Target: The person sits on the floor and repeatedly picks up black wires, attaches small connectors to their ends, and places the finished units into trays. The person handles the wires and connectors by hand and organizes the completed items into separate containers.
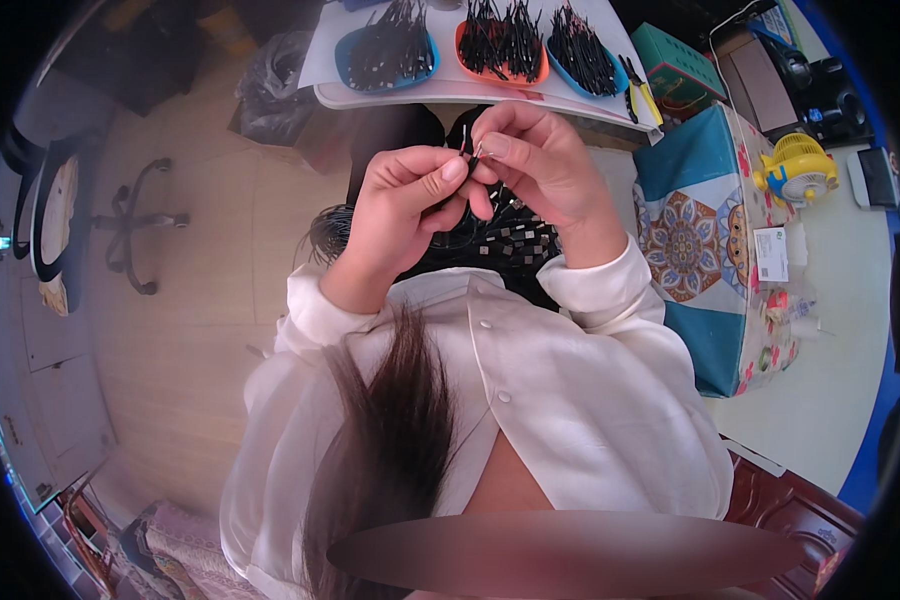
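Note:
Above my lap, my left hand (402, 200) is closed in a pinch on a thin black cable (473, 163) whose end splits into fine wires. My right hand (550, 165) meets it from the other side, thumb and forefinger pinched on the pale wire ends. The rest of this cable is hidden behind my fingers. Under both hands a pile of black cables with metal plugs (510, 240) lies across my lap. A loop of the dark cables (328, 232) hangs out past my left wrist.
On the white table ahead stand a blue tray (346, 72), an orange tray (538, 76) and another blue tray (570, 84), filled with short black cables. Yellow-handled pliers (644, 92) lie at its right edge. A patterned cloth-covered box (685, 345) and a yellow fan (798, 168) are at right.

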Available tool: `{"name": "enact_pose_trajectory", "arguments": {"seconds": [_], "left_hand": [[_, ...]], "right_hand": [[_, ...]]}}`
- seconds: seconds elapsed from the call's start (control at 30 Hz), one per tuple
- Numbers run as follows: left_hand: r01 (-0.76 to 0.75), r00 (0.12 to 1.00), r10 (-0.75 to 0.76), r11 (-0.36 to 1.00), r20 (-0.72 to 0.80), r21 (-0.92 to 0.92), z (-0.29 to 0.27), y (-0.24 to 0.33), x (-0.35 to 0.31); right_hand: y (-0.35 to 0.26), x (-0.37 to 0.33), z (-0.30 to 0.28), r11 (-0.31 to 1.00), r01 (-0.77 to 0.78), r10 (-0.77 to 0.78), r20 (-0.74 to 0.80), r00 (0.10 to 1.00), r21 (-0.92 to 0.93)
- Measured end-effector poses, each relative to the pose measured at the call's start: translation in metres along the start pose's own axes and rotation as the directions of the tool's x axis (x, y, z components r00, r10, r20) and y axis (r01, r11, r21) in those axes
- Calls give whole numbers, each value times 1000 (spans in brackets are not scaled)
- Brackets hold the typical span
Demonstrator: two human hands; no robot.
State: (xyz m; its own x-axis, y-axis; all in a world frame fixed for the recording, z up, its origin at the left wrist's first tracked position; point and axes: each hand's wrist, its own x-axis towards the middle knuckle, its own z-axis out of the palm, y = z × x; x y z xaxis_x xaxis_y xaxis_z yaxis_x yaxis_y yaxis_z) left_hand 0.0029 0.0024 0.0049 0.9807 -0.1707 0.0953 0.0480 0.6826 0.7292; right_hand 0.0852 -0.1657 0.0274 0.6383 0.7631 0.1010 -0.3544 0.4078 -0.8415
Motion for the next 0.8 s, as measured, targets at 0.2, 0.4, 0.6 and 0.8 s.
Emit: {"name": "enact_pose_trajectory", "arguments": {"seconds": [0.2, 0.4, 0.6, 0.8], "left_hand": [[134, 989, -130, 990, 77, -47, -5, 4, 1], [141, 985, -142, 990, 96, 14, -9, 3, 1], [136, 983, -138, 990, 125, 27, -11, 4, 0], [-57, 994, 44, 990, 99, 127, -4, -3, -1]], "right_hand": [[-11, -4, 4, 948, 62, -72, -22, 997, -314], [-12, -7, 5, 951, -17, 2, -48, 999, -308], [-9, -11, 5, 942, -1, -23, -70, 997, -334], [4, -11, 5, 999, -14, 15, -31, 999, 49]]}}
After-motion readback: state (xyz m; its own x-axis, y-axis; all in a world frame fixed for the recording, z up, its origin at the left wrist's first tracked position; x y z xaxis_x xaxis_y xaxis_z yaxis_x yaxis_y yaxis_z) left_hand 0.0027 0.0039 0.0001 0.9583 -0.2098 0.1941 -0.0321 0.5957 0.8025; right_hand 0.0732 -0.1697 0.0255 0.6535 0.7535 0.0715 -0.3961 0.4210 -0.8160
